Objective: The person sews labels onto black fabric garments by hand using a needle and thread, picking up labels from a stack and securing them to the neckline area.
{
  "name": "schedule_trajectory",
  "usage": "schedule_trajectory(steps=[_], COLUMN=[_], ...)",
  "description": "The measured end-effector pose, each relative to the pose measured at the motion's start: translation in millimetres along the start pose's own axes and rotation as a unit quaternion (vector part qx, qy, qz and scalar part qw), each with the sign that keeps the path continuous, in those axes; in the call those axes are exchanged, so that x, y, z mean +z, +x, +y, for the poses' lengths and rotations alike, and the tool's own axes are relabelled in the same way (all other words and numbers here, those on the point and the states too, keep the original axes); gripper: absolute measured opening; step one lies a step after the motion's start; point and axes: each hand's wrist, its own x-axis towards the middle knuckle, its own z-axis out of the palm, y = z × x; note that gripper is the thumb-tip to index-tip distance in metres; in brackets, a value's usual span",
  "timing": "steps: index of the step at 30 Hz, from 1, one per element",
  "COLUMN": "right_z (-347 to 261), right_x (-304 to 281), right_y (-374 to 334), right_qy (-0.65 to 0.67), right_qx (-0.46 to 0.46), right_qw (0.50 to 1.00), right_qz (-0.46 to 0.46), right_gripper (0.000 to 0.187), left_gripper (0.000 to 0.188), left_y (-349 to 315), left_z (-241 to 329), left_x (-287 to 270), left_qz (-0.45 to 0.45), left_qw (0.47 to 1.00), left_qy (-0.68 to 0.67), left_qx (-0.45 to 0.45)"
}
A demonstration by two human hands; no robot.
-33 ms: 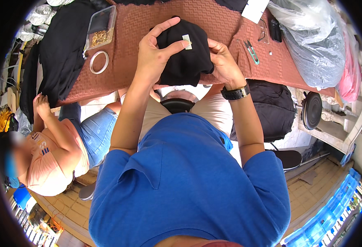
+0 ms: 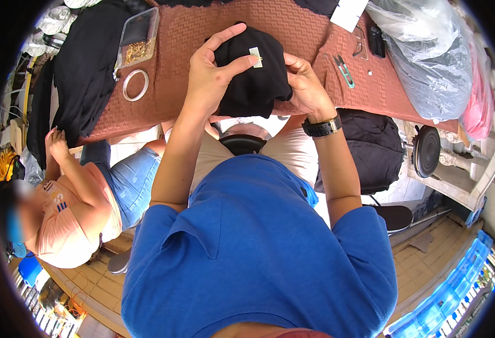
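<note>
A bunched black cloth is held up over the near edge of the table, between my two hands. My left hand grips its left side, with the index finger stretched along the top and the thumb pressed on a small pale patch. By the thumb tip shows a tiny gold-coloured piece, too small to make out. At the cloth's right edge my right hand pinches the fabric between thumb and fingers; some of its fingertips are hidden behind the cloth.
A brown patterned cloth covers the table. At left are a clear box with gold pieces, a tape roll and black fabric. Green thread snips and plastic bags lie right. Another person sits left.
</note>
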Motion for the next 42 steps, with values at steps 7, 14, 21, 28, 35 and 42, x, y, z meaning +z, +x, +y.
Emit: schedule_trajectory(steps=[7,14,21,28,35,42], right_z=[0,-1,3,6,-4,-18], right_x=[1,3,-1,-2,9,33], right_y=[0,-1,-1,0,2,5], right_qy=[0.002,-0.008,0.007,-0.018,-0.286,-0.481], right_qx=[0.006,0.0,-0.002,-0.031,-0.187,-0.285], right_qw=[1.0,1.0,1.0,0.997,0.902,0.827], right_qz=[-0.003,0.0,0.001,0.073,0.264,0.057], right_gripper=[0.038,0.036,0.035,0.027,0.035,0.013], left_gripper=[0.056,0.056,0.056,0.056,0.056,0.055], left_y=[-1,-2,-3,-2,0,4], left_z=[2,2,1,-10,-9,-15], left_x=[1,1,3,2,-1,4], left_qz=[0.002,0.0,0.002,0.016,0.044,0.031], left_qw=[1.0,1.0,1.0,0.998,0.996,0.983], left_qy=[-0.006,-0.005,0.0,0.053,0.08,0.162], left_qx=[-0.005,-0.009,-0.014,0.01,0.02,0.081])
